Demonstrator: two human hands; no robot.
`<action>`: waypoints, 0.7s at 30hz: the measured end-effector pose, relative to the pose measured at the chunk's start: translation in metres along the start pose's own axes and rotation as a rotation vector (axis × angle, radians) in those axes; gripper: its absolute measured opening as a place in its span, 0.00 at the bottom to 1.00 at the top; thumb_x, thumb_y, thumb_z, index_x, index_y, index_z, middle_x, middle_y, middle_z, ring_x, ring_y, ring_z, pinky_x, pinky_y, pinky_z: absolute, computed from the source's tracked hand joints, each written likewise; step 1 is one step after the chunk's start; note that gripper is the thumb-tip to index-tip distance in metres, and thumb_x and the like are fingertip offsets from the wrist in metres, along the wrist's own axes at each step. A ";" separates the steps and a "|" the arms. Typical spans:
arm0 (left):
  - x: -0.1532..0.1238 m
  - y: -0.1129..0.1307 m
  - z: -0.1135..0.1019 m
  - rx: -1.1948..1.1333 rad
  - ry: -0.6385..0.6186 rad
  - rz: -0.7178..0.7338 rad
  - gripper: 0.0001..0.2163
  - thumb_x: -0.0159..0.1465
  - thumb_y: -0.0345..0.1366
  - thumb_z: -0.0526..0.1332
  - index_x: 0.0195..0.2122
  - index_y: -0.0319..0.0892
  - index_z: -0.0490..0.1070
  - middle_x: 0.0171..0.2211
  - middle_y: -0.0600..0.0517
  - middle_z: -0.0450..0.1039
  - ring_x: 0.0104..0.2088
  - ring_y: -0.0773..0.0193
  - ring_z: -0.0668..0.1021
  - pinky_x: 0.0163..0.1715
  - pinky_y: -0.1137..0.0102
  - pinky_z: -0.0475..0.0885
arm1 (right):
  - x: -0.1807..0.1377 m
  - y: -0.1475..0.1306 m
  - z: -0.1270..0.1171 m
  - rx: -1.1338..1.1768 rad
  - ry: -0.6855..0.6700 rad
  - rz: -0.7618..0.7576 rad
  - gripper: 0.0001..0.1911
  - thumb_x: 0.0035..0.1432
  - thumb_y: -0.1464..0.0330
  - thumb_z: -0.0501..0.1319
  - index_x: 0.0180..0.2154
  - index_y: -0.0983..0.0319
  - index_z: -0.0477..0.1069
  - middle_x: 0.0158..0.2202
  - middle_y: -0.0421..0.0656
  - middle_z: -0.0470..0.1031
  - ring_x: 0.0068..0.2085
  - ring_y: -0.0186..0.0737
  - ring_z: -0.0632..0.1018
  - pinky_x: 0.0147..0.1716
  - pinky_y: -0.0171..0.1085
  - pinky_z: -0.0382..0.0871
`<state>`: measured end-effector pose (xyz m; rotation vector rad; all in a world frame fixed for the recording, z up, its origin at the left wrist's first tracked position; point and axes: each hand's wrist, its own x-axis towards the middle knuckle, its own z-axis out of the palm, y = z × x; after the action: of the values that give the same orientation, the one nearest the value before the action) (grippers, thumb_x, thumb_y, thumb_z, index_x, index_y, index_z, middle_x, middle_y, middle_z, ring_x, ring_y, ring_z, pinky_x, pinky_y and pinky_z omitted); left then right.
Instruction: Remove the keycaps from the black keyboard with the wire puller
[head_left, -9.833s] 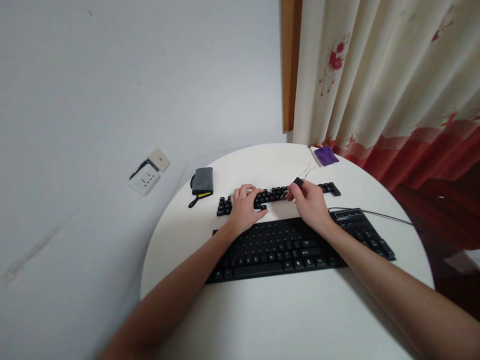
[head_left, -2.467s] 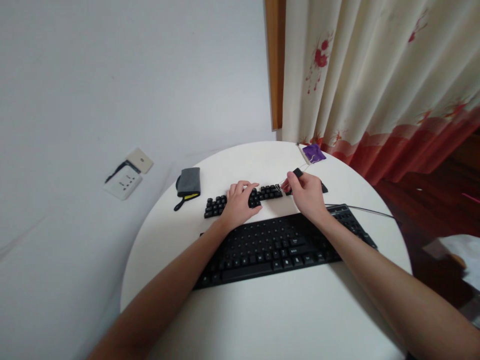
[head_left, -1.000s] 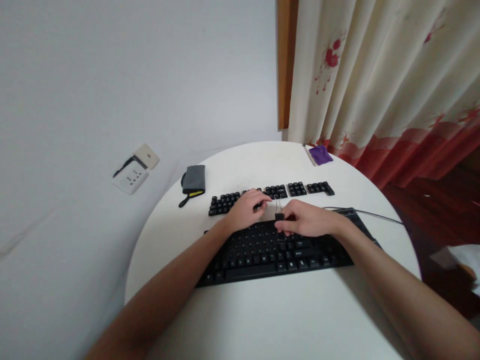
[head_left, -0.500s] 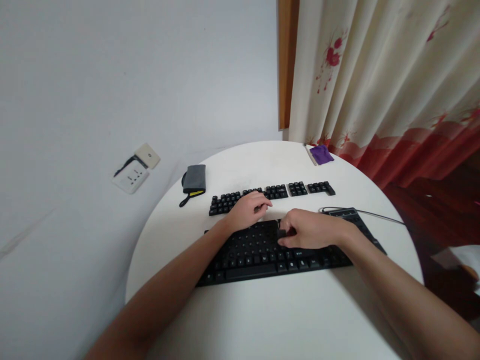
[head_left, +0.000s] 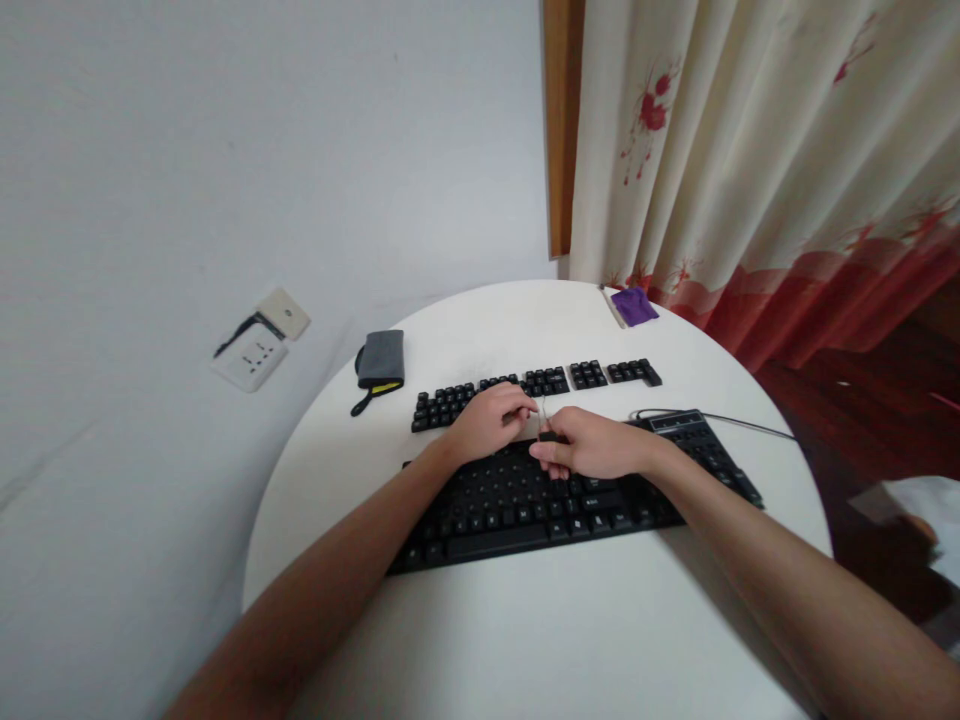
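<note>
The black keyboard is closest, flat on the white surface, with little posts instead of full keys across much of its upper part; half a second ago the right hand was dipped down onto it, and now it's come up and over toward the left hand; its fingers are pinched round the dark handle of a wire tool, wire end pointing away, up near the left fingertips. So as I read it, the action has gone from the keys to the spot between the hands (whether a cap is in there is too small to tell); the left fingers are loosely curled, can't say if they've got anything.

Just past that sit the loose keycaps, in blocks along a row; the left hand hides a middle stretch of them, and the right hand blocks a chunk of the keyboard; a cable trails off to the right. Further back there's a grey pouch on the left, a bit of yellow showing, and a purple cloth near the far right edge beside a thin pale stick; beyond that, a flowery curtain, well apart from everything.
</note>
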<state>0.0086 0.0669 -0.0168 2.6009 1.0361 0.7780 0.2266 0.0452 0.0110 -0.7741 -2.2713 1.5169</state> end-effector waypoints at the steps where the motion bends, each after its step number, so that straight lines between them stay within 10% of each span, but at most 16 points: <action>1: 0.000 0.001 0.000 0.000 0.010 -0.003 0.11 0.65 0.27 0.54 0.40 0.42 0.77 0.35 0.48 0.77 0.39 0.60 0.77 0.43 0.64 0.73 | 0.001 0.000 -0.002 0.021 0.006 -0.012 0.18 0.65 0.60 0.59 0.27 0.63 0.74 0.22 0.41 0.76 0.25 0.36 0.77 0.26 0.35 0.69; 9: -0.002 0.008 -0.006 -0.092 0.153 -0.076 0.08 0.68 0.37 0.59 0.46 0.43 0.72 0.40 0.48 0.77 0.39 0.61 0.76 0.44 0.64 0.72 | 0.017 0.011 -0.013 0.018 0.640 -0.088 0.18 0.66 0.60 0.56 0.29 0.64 0.75 0.27 0.44 0.78 0.29 0.37 0.77 0.32 0.36 0.70; 21: -0.001 0.006 -0.003 -0.110 0.175 0.039 0.09 0.63 0.39 0.67 0.42 0.43 0.74 0.38 0.49 0.77 0.40 0.60 0.76 0.43 0.64 0.73 | 0.024 0.018 0.001 0.035 0.672 -0.081 0.18 0.67 0.59 0.55 0.34 0.65 0.76 0.30 0.46 0.79 0.31 0.39 0.78 0.32 0.35 0.70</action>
<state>0.0096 0.0618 -0.0128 2.5027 0.9609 1.0571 0.2107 0.0637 -0.0068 -0.9842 -1.7426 1.0403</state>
